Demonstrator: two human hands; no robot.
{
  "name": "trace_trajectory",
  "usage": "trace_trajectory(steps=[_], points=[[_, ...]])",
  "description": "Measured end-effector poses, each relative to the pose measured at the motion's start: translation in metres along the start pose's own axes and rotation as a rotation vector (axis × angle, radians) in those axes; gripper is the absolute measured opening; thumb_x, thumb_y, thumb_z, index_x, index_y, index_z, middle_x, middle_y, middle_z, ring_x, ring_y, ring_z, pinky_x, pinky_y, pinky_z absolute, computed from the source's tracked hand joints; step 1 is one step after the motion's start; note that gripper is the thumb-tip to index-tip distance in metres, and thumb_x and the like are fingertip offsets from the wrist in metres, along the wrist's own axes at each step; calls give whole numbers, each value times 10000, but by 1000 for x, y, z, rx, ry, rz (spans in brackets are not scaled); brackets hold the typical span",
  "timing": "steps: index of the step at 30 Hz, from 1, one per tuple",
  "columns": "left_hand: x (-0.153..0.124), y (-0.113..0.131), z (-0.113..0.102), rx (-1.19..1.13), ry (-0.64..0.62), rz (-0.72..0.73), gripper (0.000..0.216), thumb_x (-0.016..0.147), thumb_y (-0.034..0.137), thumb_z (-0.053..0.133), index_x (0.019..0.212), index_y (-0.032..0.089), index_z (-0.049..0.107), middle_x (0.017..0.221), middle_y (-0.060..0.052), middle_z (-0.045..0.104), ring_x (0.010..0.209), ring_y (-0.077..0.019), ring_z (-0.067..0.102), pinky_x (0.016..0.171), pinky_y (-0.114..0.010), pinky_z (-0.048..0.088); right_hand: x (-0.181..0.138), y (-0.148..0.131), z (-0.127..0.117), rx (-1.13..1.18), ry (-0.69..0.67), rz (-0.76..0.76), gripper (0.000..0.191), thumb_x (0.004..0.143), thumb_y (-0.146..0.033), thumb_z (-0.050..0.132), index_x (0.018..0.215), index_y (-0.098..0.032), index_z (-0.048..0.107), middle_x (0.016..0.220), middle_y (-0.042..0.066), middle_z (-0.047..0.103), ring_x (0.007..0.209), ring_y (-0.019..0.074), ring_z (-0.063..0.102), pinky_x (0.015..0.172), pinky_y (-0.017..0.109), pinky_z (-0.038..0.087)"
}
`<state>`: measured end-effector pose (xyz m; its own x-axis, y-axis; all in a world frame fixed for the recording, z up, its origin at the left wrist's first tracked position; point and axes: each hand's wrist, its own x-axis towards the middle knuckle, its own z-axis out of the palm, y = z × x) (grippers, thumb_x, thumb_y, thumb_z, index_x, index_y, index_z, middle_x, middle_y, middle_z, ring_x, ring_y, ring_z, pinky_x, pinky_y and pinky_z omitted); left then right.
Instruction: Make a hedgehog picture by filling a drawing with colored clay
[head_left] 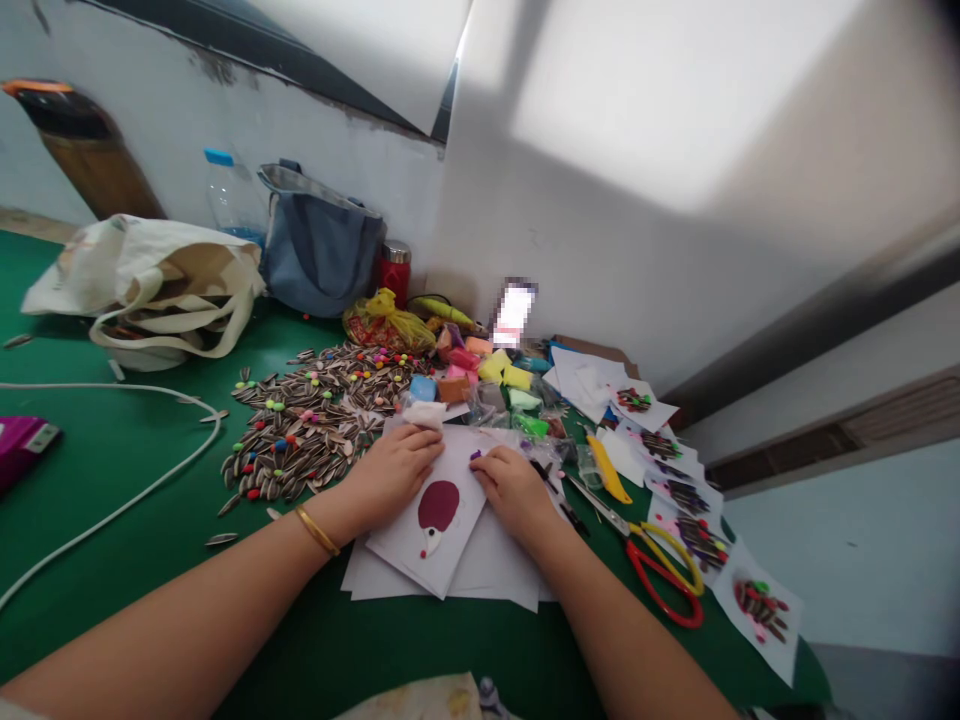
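Note:
A white card with a dark red clay hedgehog shape lies on a stack of white sheets on the green table. My left hand rests on the card's upper left, fingers curled and pressed down, a gold bangle at the wrist. My right hand sits on the card's right side, fingertips pinched on a tiny purple piece of clay. A heap of striped sunflower seeds mixed with small coloured beads lies just left of my left hand.
Coloured clay blocks and a yellow bag sit behind the card. Finished seed hedgehog cards run along the right edge, with red-and-yellow scissors and a yellow cutter. Tote bags, a bottle and a white cable lie left.

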<state>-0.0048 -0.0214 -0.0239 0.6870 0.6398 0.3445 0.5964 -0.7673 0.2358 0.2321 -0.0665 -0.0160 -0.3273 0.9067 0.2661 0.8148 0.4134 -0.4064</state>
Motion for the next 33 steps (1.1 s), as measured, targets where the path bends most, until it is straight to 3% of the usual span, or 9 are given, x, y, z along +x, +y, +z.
trace_trajectory(steps=[8,12,17,22,26,33], points=[[-3,-1,4,-10,-39,12,438,914,129,497,1304,270,639,1361,-40,631,1251,-269,514,1060,-476,434,0,-14,-1,62,10,-36,159,960,-165,552,997,-188,704,962,67,677,932,191,624,858,300,501],[-4,1,3,-22,-41,-16,441,914,145,518,1315,292,628,1366,-37,627,1243,-261,528,1066,-474,424,1,-8,3,-37,-11,-68,198,957,-178,552,1018,-208,738,1000,75,694,953,199,625,881,317,497],[-4,3,1,2,-61,-24,428,923,152,523,1311,303,626,1385,-15,614,1263,-265,514,1064,-473,413,-8,-5,-12,-201,-74,-133,273,952,-204,547,1160,-230,722,1034,89,690,961,223,602,892,364,477],[-4,4,2,19,-60,-33,406,938,176,518,1309,301,625,1394,-12,608,1266,-267,511,1071,-475,398,-12,-14,-22,-214,-159,-198,285,953,-263,557,1202,-243,695,1071,90,659,999,228,573,908,376,459],[-4,5,3,22,-61,-40,407,944,170,500,1312,293,623,1396,-12,606,1270,-270,510,1059,-473,403,-11,-15,-20,-244,-160,-161,302,951,-287,577,1234,-250,675,1106,100,652,1040,251,561,924,402,451],[-5,7,0,25,-78,-62,408,937,192,525,1314,316,620,1395,-13,606,1271,-278,517,1038,-474,413,-12,-6,-23,-211,-166,-205,241,963,-265,555,1148,-241,708,1155,76,693,1075,243,578,961,419,437]])
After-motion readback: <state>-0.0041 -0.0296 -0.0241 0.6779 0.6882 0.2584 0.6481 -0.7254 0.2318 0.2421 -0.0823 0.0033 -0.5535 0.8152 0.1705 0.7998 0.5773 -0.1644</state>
